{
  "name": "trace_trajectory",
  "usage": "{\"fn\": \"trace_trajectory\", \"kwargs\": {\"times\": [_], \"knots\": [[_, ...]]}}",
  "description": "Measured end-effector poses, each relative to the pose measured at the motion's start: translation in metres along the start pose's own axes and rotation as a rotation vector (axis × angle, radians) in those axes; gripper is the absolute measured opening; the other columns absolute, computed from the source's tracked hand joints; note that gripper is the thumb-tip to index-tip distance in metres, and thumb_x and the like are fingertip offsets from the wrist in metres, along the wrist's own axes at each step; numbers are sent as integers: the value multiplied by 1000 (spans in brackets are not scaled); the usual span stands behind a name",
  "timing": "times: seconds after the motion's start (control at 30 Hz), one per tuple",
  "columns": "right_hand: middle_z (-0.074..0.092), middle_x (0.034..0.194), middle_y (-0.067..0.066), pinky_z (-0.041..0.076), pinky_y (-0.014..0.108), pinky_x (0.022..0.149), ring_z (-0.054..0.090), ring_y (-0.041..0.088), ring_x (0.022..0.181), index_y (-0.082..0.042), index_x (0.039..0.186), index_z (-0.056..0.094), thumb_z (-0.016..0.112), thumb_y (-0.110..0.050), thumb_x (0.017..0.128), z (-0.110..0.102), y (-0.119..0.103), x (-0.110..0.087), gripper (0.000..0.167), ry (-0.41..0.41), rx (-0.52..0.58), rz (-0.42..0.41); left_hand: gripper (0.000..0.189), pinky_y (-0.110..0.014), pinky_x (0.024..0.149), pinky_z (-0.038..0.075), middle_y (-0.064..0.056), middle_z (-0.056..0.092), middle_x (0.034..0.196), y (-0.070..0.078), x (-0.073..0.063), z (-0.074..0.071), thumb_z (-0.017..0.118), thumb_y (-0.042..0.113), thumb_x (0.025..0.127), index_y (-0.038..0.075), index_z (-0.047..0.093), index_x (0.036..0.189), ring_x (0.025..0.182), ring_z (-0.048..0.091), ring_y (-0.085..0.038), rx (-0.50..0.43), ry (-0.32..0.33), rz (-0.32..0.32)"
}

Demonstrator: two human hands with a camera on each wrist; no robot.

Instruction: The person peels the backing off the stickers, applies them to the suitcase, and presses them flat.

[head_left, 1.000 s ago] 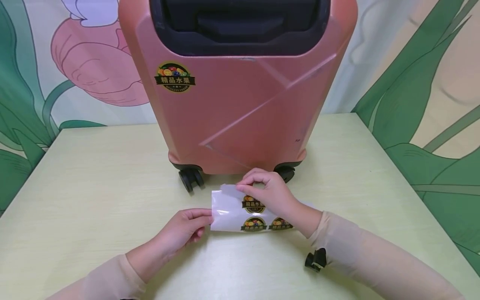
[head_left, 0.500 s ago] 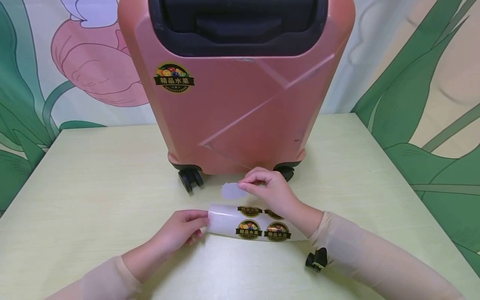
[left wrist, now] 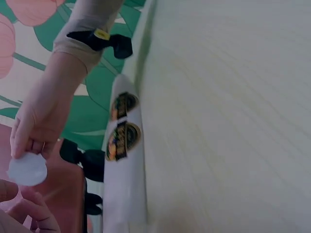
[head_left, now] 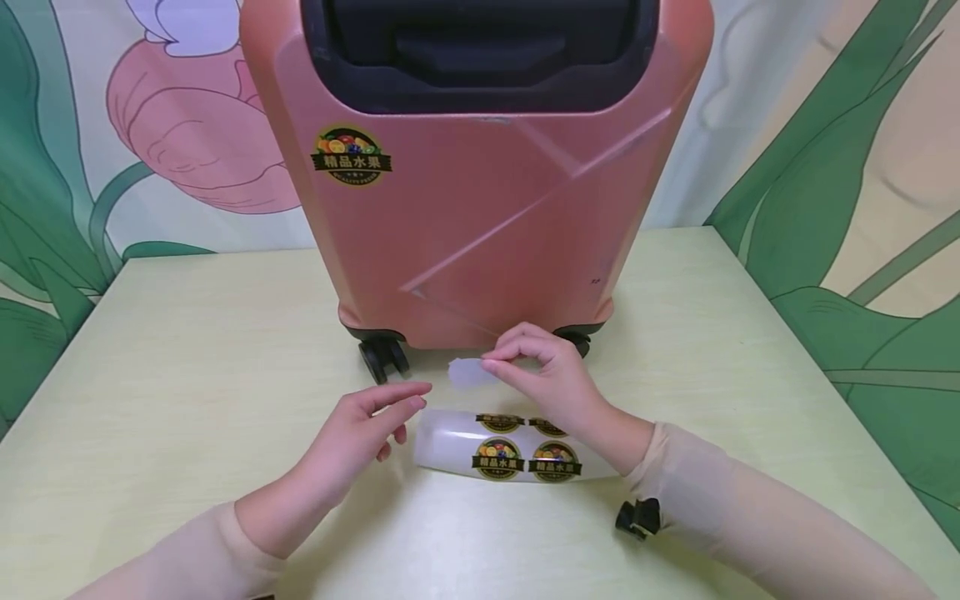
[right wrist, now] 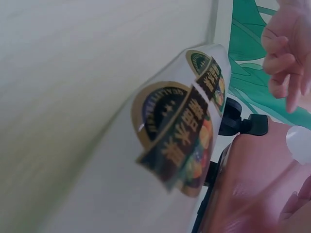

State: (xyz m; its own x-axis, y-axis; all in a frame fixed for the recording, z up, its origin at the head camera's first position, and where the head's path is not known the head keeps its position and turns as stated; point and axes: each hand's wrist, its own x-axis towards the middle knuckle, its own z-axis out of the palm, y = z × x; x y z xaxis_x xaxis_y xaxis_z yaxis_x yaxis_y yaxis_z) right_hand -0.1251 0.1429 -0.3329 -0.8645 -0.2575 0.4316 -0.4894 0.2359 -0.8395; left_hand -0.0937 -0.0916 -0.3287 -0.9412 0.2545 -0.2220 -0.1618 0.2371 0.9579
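Note:
My right hand pinches a peeled round sticker by its edge, its pale back facing me in the head view. The same sticker hangs from the fingertips in the left wrist view. My left hand is held off the table with fingers loosely extended, near the sticker and holding nothing. Below both hands lies a curled white sticker sheet with several dark fruit labels on it. Behind stands a pink suitcase with one fruit sticker on its upper left.
The suitcase stands on black caster wheels on a pale wooden table. Its black handle recess is at the top. A wall with painted green leaves borders the table.
The round sticker has come off the sheet in my right hand. The sheet has dropped back onto the table. My left hand has let go of the sheet and lifted towards the sticker.

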Motion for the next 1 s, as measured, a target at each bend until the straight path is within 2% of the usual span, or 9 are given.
{"fn": "trace_trajectory", "kwargs": {"times": [0.1,0.23,0.33,0.4,0.53,0.6,0.73,0.87,1.0], "knots": [[61,83,1,48,28,75,57,16,86,-3,82,72,74,1,76,0,-1,2,8,13,-45,-116,31,-23,53,38,-5,60,93,6,0,7,60,22,91,5,65,117,66,51,-14,-52,-20,11],[61,82,2,46,23,70,56,17,81,-3,81,72,76,4,71,-1,-1,5,13,34,-188,-374,28,-23,53,38,-5,61,88,14,2,14,59,23,92,4,68,111,67,50,-14,-101,-28,18],[61,81,2,44,26,68,55,18,77,-5,80,72,74,-5,78,-3,-1,9,3,59,-332,-607,27,-22,53,37,-4,61,85,18,5,17,59,24,92,4,69,107,66,49,-14,-147,-29,7],[61,80,2,44,29,67,56,19,74,-6,78,72,70,-12,83,-4,-3,11,8,76,-435,-746,26,-23,52,37,-3,61,83,20,8,18,60,25,92,3,70,102,65,49,-13,-185,-30,0],[63,79,1,45,31,64,57,18,68,-10,78,72,65,-12,88,-4,-6,13,12,101,-593,-953,22,-23,52,37,-1,60,78,21,12,20,60,25,92,6,70,89,62,49,-12,-243,-21,-15],[63,78,1,45,30,63,57,17,68,-10,80,72,65,-9,86,-4,-7,13,10,105,-638,-1009,21,-23,53,37,0,60,77,22,14,21,60,24,91,6,70,86,61,49,-12,-257,-12,-10],[64,78,1,45,30,63,58,17,69,-10,81,72,65,-6,85,-5,-7,13,8,112,-683,-1069,18,-22,53,37,2,60,74,24,17,23,61,18,90,3,69,92,60,48,-11,-253,15,10],[65,79,1,44,29,63,58,16,71,-10,82,71,68,-5,82,-6,-6,13,6,109,-696,-1085,20,-21,53,38,3,60,72,26,18,24,61,14,89,-3,68,97,60,48,-10,-218,45,48],[66,81,1,44,30,65,59,17,72,-9,83,73,71,-12,82,-8,-6,14,4,86,-711,-1049,19,-21,52,37,3,60,70,27,18,25,61,12,89,-5,68,96,59,47,-11,-153,85,127]]}}
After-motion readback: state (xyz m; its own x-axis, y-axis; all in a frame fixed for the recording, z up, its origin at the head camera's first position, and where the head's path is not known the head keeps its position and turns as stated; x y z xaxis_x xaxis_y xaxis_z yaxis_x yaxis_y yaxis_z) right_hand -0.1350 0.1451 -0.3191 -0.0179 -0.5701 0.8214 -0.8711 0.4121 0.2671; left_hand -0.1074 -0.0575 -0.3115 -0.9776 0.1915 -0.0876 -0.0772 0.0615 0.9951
